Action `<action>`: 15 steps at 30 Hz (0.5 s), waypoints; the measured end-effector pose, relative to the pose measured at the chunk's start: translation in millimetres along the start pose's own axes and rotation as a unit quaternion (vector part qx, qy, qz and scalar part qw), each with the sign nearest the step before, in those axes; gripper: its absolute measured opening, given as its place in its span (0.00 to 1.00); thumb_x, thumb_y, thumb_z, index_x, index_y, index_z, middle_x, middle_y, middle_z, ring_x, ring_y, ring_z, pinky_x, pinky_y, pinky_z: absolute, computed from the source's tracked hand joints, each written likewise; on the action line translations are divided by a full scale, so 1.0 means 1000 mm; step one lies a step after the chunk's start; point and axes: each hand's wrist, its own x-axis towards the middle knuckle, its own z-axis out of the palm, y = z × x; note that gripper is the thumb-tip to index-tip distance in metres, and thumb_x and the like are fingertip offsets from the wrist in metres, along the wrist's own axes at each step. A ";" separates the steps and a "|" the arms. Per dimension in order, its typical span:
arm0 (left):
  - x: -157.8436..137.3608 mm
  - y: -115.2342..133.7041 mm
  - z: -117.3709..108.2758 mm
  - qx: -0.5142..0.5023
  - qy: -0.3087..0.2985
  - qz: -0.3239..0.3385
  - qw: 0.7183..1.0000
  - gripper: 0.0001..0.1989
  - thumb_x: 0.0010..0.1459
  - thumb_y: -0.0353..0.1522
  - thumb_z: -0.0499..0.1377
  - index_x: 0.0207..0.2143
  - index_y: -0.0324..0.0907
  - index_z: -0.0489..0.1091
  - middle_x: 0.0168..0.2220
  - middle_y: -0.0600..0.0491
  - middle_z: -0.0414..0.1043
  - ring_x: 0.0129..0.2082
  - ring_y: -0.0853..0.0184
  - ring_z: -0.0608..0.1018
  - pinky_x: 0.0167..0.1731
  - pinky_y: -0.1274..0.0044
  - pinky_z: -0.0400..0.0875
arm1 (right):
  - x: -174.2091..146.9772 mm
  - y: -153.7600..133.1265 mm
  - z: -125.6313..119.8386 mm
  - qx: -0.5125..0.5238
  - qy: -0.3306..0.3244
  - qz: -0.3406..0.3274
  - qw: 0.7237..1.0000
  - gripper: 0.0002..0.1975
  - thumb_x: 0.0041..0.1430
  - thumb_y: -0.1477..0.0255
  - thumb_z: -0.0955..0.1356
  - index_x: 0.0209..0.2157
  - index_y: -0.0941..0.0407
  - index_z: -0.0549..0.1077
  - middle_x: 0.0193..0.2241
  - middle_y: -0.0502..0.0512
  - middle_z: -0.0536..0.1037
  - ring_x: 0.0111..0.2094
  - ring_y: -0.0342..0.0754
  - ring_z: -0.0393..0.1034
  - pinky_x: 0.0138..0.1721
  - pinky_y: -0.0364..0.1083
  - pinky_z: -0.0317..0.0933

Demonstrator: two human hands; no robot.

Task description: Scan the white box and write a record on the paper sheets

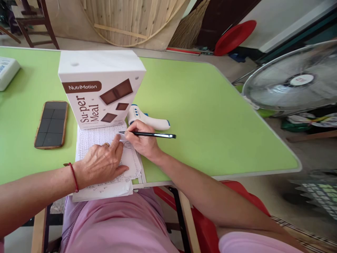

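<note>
My right hand (143,140) grips a black pen (155,134), its tip pointing left over sheets of handwritten paper (91,138). Flat on those sheets lies my left hand (104,161), fingers stretched out, the index fingertip close to the pen's tip. A ring and a red bracelet are on that hand and wrist. Behind the sheets stands a white box (102,93) marked "NutriMotion Su-per Meal", its base at the top edge of the paper. Just beyond my right hand lies a white handheld thermometer (152,121), partly hidden by the box and hand.
A phone (51,124) in a brown case lies left of the box on the green table (210,123). At the far left edge is a white device (7,72). A large fan (297,79) stands beyond the right side, near a red round object (234,37).
</note>
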 end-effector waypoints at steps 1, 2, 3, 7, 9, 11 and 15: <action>0.000 0.000 0.000 -0.003 -0.003 -0.002 1.000 0.30 0.66 0.47 0.51 0.57 0.29 0.62 0.62 0.29 0.55 0.33 0.57 0.80 0.21 0.69 0.73 | 0.000 0.000 0.000 -0.001 0.000 0.000 1.000 0.06 0.52 0.74 0.65 0.23 0.55 0.64 0.17 0.44 0.66 0.19 0.39 0.58 0.23 0.42 0.56; 0.001 0.000 0.000 -0.005 -0.004 -0.002 1.000 0.30 0.66 0.47 0.51 0.57 0.29 0.62 0.63 0.29 0.55 0.33 0.57 0.80 0.22 0.69 0.73 | 0.000 0.000 0.000 -0.002 0.003 0.001 1.000 0.06 0.52 0.74 0.65 0.24 0.55 0.64 0.17 0.44 0.66 0.19 0.40 0.58 0.23 0.42 0.56; 0.001 0.000 0.000 -0.006 -0.004 -0.003 1.000 0.30 0.65 0.47 0.51 0.57 0.30 0.62 0.63 0.29 0.54 0.33 0.57 0.80 0.22 0.69 0.74 | 0.000 -0.001 0.000 -0.003 0.006 0.000 1.000 0.05 0.52 0.73 0.65 0.24 0.54 0.64 0.18 0.45 0.67 0.19 0.40 0.59 0.23 0.42 0.57; 0.002 0.000 0.000 -0.003 0.002 0.001 1.000 0.31 0.65 0.47 0.52 0.57 0.30 0.62 0.64 0.30 0.53 0.33 0.57 0.80 0.22 0.68 0.74 | 0.000 -0.002 0.000 -0.006 0.017 0.000 1.000 0.06 0.52 0.73 0.65 0.23 0.54 0.64 0.17 0.45 0.67 0.20 0.40 0.59 0.24 0.42 0.57; 0.002 0.000 0.001 -0.002 0.004 0.002 1.000 0.31 0.65 0.48 0.52 0.57 0.30 0.62 0.64 0.29 0.53 0.32 0.57 0.80 0.22 0.68 0.74 | 0.000 -0.002 0.000 -0.005 0.016 0.004 1.000 0.06 0.51 0.73 0.65 0.23 0.54 0.64 0.17 0.44 0.66 0.19 0.40 0.58 0.24 0.42 0.57; 0.001 0.000 0.002 -0.002 0.006 0.001 1.000 0.31 0.65 0.48 0.52 0.58 0.30 0.62 0.64 0.29 0.53 0.32 0.57 0.80 0.22 0.68 0.74 | 0.001 -0.002 0.000 0.000 0.008 0.007 1.000 0.06 0.51 0.73 0.65 0.23 0.54 0.64 0.17 0.44 0.65 0.18 0.39 0.57 0.24 0.42 0.57; 0.001 -0.001 0.004 0.003 0.019 -0.001 1.000 0.31 0.64 0.48 0.52 0.57 0.30 0.62 0.63 0.28 0.54 0.32 0.56 0.80 0.23 0.69 0.74 | 0.001 -0.002 -0.001 -0.002 -0.005 0.006 1.000 0.06 0.51 0.73 0.65 0.22 0.54 0.63 0.17 0.44 0.65 0.18 0.39 0.56 0.23 0.42 0.56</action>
